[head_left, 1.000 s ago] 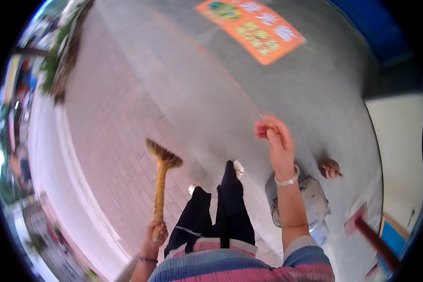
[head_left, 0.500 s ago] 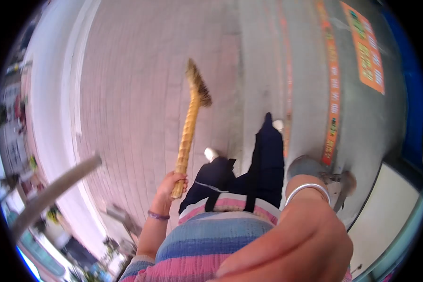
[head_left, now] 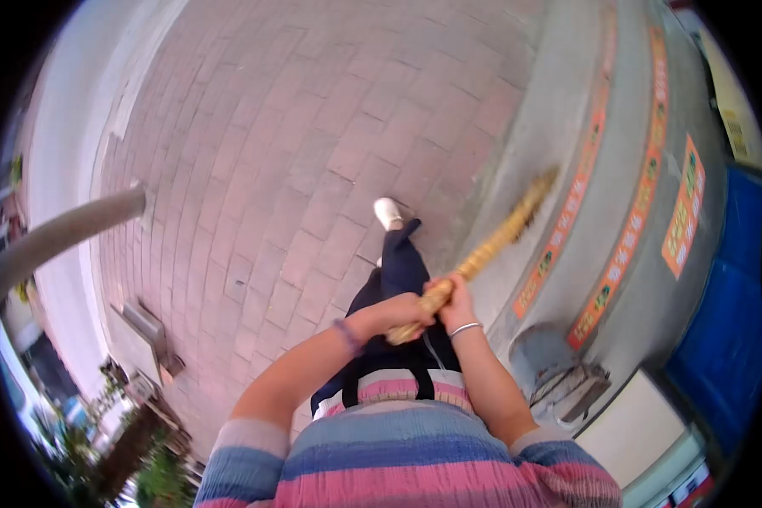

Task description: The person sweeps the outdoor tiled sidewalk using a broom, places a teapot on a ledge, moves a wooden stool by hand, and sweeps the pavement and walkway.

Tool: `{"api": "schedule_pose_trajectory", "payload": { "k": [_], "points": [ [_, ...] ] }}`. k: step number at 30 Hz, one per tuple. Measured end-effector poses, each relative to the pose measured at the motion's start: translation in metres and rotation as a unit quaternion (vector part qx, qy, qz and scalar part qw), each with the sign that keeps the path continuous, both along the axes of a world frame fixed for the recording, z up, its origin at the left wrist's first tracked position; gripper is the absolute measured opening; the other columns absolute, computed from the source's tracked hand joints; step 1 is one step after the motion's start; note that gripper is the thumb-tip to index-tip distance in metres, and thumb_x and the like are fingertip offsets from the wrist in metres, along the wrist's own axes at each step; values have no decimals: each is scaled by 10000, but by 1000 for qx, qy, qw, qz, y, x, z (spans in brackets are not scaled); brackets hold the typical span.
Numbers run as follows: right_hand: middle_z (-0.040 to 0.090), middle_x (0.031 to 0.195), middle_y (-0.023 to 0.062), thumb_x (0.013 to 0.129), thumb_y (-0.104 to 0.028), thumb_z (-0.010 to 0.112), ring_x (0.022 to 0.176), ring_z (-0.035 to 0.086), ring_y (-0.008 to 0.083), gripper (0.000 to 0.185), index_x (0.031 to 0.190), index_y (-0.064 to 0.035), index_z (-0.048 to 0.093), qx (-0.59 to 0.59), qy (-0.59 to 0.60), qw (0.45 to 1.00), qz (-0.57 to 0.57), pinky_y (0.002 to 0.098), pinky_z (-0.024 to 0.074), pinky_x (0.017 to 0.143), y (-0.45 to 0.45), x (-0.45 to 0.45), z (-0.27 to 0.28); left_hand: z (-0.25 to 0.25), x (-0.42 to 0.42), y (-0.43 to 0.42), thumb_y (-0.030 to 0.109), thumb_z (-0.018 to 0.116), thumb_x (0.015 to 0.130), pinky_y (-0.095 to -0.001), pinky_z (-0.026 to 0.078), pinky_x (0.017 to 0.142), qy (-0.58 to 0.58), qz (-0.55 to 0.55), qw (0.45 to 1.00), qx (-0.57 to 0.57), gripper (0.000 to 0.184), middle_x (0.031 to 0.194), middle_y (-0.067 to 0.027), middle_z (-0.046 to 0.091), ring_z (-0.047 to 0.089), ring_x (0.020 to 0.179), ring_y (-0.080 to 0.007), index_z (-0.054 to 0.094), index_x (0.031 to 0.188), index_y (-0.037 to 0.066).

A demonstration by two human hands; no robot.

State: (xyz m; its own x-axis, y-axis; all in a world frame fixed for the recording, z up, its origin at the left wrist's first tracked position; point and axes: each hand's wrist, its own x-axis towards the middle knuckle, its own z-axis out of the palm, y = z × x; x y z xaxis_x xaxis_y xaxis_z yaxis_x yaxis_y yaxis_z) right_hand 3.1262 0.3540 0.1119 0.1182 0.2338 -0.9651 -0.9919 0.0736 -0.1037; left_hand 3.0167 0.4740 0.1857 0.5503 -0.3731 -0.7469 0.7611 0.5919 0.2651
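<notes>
A yellow hand broom point(head_left: 493, 246) with a wrapped, ridged handle slants up to the right in front of my body. My left hand point(head_left: 405, 311), with a purple band at the wrist, is wrapped round the lower end of its handle. A little higher, my right hand point(head_left: 457, 303) also grips the handle, a silver bangle on that wrist. The bristle head point(head_left: 535, 200) points towards the grey steps point(head_left: 504, 254); whether it touches them I cannot tell. Below my hands are my dark trousers and a white shoe point(head_left: 388, 212).
Orange printed strips point(head_left: 567, 212) run along the step edges. On the right stand a grey bucket point(head_left: 538, 351), a white cabinet point(head_left: 635, 427) and a blue surface point(head_left: 715, 313). Brick paving point(head_left: 296, 161) stretches ahead. A curved pole point(head_left: 76, 224) and plants point(head_left: 161, 478) are on the left.
My right hand has come down from near my chest and taken hold of the broom handle beside my left hand. The broom has swung to the right, over the steps, as my view turned.
</notes>
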Motion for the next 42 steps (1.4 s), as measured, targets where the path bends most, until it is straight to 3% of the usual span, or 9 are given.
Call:
{"api": "schedule_pose_trajectory", "payload": {
  "k": [3, 5, 9, 12, 21, 24, 30, 39, 42],
  "points": [
    [521, 697, 112, 802, -268, 508, 654, 535, 272, 242, 803, -26, 488, -96, 0, 993, 75, 397, 490, 671, 19, 29, -59, -39, 53, 17, 157, 613, 712, -318, 452, 420, -15, -97, 988, 121, 186, 567, -97, 583, 571, 456, -192, 591, 691, -26],
    [507, 679, 101, 794, -279, 523, 629, 525, 258, 247, 764, -37, 483, -132, 10, 983, 129, 370, 484, 632, 25, 24, -102, -53, 43, 33, 182, 620, 704, -313, 456, 418, 14, -33, 989, 144, 201, 550, -101, 580, 576, 454, -188, 597, 676, -15],
    [503, 649, 78, 792, -227, 567, 552, 516, 208, 205, 790, -49, 465, -19, 82, 989, 119, 333, 476, 549, 120, -33, -67, -36, -32, 79, 102, 582, 705, -313, 489, 443, 81, 51, 985, 146, 147, 554, -112, 583, 594, 469, -188, 559, 672, -39],
    [510, 657, 88, 789, -157, 568, 524, 509, 198, 158, 794, -38, 463, 39, 39, 963, 263, 304, 479, 536, 181, -56, -35, -4, -55, 94, 73, 576, 700, -310, 495, 447, 136, 155, 953, 223, 128, 593, -110, 582, 600, 486, -186, 506, 701, -34],
    [471, 623, 28, 803, -101, 576, 532, 471, 127, 130, 756, -42, 470, 91, -36, 935, 342, 262, 446, 488, 241, -143, -29, 0, -167, 121, 67, 606, 722, -284, 471, 428, 102, 345, 920, 154, 189, 613, -83, 555, 575, 494, -156, 471, 813, -31],
    [499, 633, 41, 799, -119, 589, 529, 500, 136, 126, 803, -30, 500, 76, -44, 860, 503, 257, 459, 494, 256, -227, -34, -10, -231, 91, -2, 586, 759, -277, 492, 429, 115, 577, 808, -40, 259, 655, -59, 522, 561, 521, -151, 413, 949, 27],
    [529, 657, 48, 788, -110, 622, 535, 539, 151, 150, 842, -8, 528, 59, 121, 630, 765, 272, 480, 488, 225, -410, -70, -38, -337, 8, -23, 577, 745, -276, 480, 436, 221, 793, 564, -62, 291, 677, -63, 523, 541, 501, -148, 408, 972, 47],
    [540, 642, 66, 767, -154, 652, 514, 547, 153, 233, 865, -3, 504, 52, 252, 223, 940, 253, 464, 447, 81, -594, -181, -123, -450, -52, -40, 502, 738, -311, 481, 469, 359, 918, 141, -94, 120, 669, -110, 571, 579, 521, -191, 500, 857, -31],
    [541, 664, 55, 771, -158, 653, 542, 546, 136, 235, 883, -21, 500, -9, 198, 351, 915, 260, 477, 488, 104, -608, -170, -141, -479, -83, -37, 515, 732, -310, 476, 454, 278, 897, 323, -116, 92, 630, -115, 565, 580, 503, -204, 502, 823, -31]
  ]
}}
